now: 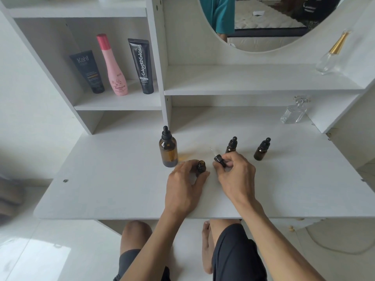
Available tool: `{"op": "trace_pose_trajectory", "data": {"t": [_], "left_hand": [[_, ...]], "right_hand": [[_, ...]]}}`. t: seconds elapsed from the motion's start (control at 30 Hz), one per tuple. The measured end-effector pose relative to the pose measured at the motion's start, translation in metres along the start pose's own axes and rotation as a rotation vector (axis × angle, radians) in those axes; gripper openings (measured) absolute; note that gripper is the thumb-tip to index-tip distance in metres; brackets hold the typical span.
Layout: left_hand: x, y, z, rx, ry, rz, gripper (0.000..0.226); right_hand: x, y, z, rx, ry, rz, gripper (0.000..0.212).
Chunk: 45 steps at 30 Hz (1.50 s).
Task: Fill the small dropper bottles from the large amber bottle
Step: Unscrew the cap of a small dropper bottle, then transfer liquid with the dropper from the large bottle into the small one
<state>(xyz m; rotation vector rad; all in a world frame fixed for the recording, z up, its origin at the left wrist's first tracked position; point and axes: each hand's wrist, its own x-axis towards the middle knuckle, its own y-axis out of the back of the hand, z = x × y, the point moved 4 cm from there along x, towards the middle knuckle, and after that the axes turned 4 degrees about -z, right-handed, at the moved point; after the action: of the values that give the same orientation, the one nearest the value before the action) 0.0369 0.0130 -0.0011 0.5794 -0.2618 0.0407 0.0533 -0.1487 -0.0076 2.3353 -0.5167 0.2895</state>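
Hands (185, 180) (235, 173) gripping uncapped small bottle (201, 166) and dropper cap (220, 160); two capped bottles (231, 145) (261, 150) beyond.

A home, most likely a bedroom with a vanity. A white counter (121, 189) carries an oval mirror (263, 23) that reflects a quilted mattress. In the shelf cubby left of the mirror stand cosmetic tubes (87, 71) and a pink bottle (113, 65); glass perfume bottles (295, 110) stand below the mirror, to its right.

Soft, even daylight brightens the white bench (101, 191); we see faint shadows, a glare patch at lower left, and wide-angle bending at the edges.
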Motion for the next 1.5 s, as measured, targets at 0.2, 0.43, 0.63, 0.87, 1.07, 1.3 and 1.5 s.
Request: {"op": "trace_pose_trajectory", "data": {"t": [0.2,0.43,0.63,0.87,1.07,1.3,1.5], "left_hand": [[0.0,0.0,-0.001,0.008,-0.01,0.003,0.022],[-0.001,0.0,-0.001,0.006,-0.012,0.008,0.021],[-0.001,0.0,-0.001,0.01,-0.01,0.003,0.023],[-0.006,0.007,-0.001,0.017,0.074,-0.027,0.054],[-0.031,0.028,-0.008,0.012,0.126,0.07,0.031],[-0.011,0.049,-0.015,-0.046,0.175,0.405,0.055],[0.017,0.044,-0.027,-0.133,0.194,0.25,0.068]], "right_hand": [[-0.002,0.002,0.002,0.01,-0.011,-0.007,0.022],[-0.003,0.003,0.002,0.018,-0.026,-0.007,0.026],[-0.007,0.006,0.001,0.041,-0.047,-0.017,0.035],[-0.02,0.024,-0.002,0.082,-0.084,-0.005,0.054],[-0.02,0.04,-0.026,0.144,-0.002,0.003,0.028],[0.006,0.018,-0.095,0.256,0.186,-0.139,0.021],[0.026,-0.02,-0.131,0.206,0.221,-0.359,0.037]]}}
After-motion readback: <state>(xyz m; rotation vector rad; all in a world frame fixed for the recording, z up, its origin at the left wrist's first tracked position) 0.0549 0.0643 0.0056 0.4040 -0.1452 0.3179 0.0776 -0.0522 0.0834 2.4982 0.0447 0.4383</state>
